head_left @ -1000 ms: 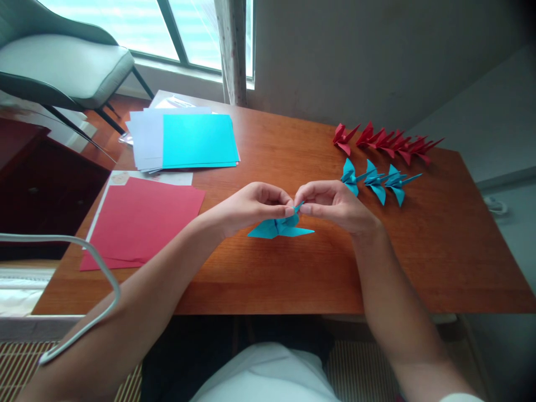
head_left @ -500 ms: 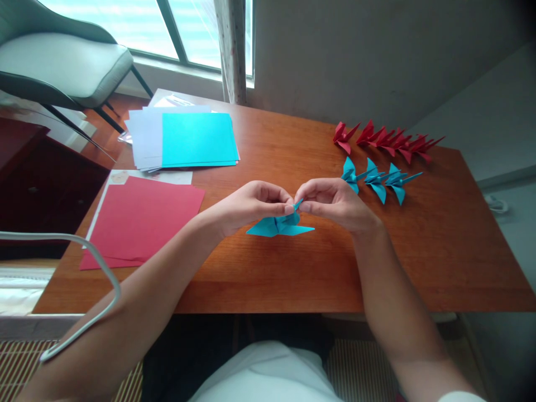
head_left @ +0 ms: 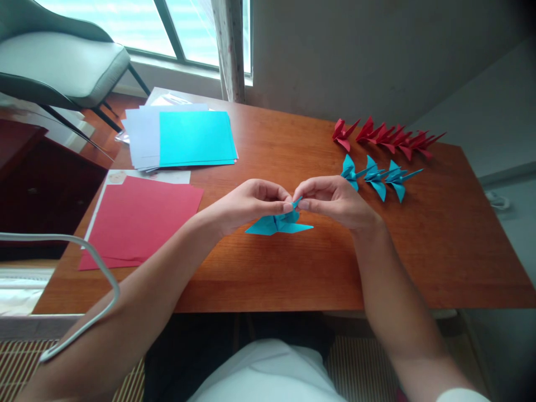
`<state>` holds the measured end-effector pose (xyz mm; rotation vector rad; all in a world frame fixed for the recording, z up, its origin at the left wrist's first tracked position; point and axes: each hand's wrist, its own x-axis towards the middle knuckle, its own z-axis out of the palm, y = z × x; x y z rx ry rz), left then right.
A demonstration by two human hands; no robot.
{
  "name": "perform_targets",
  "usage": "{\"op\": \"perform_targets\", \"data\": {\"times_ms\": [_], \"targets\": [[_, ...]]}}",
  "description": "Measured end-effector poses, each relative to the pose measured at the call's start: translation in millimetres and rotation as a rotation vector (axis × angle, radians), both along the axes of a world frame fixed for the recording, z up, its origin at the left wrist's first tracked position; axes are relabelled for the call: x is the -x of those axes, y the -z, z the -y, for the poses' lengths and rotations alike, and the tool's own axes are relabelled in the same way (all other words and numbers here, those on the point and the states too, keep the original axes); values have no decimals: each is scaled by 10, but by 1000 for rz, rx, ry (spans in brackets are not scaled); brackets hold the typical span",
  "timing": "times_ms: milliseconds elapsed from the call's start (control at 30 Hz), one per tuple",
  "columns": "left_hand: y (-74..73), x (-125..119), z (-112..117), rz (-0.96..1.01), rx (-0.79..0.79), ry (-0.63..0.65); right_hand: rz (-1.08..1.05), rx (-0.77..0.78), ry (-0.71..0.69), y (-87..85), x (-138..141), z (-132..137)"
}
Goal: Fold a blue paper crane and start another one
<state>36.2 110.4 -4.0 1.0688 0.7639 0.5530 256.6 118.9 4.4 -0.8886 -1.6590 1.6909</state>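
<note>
A blue origami crane [head_left: 278,225] is held just above the middle of the wooden table [head_left: 268,279], its pointed wings spread to both sides. My left hand [head_left: 260,200] comes in from the left, thumb and fingertips pinched on the crane's upper part. From the right, my right hand [head_left: 330,200] pinches the narrow tip that sticks up between the two hands. The fingers hide part of the crane's body. Beyond my right hand stands a row of three finished blue cranes [head_left: 374,176], and behind it a row of several red cranes [head_left: 387,137].
Red paper sheets [head_left: 142,220] lie on the table's left side. Farther back is a stack of blue paper [head_left: 196,139] over white sheets [head_left: 142,134]. A white cable [head_left: 103,262] curves over my left forearm. A chair [head_left: 62,61] stands by the window.
Both hands keep their pinch on the crane, with only tiny finger movement around its narrow tip. The view has shifted very slightly.
</note>
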Motion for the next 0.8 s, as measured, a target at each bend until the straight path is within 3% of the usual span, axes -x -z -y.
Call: {"op": "perform_targets", "data": {"times_ms": [533, 800], "targets": [[-9, -16, 1, -49, -54, -39, 39, 3, 32, 12, 39, 9], [9, -32, -8, -112, -180, -72, 68, 22, 71, 43, 40, -20]]}}
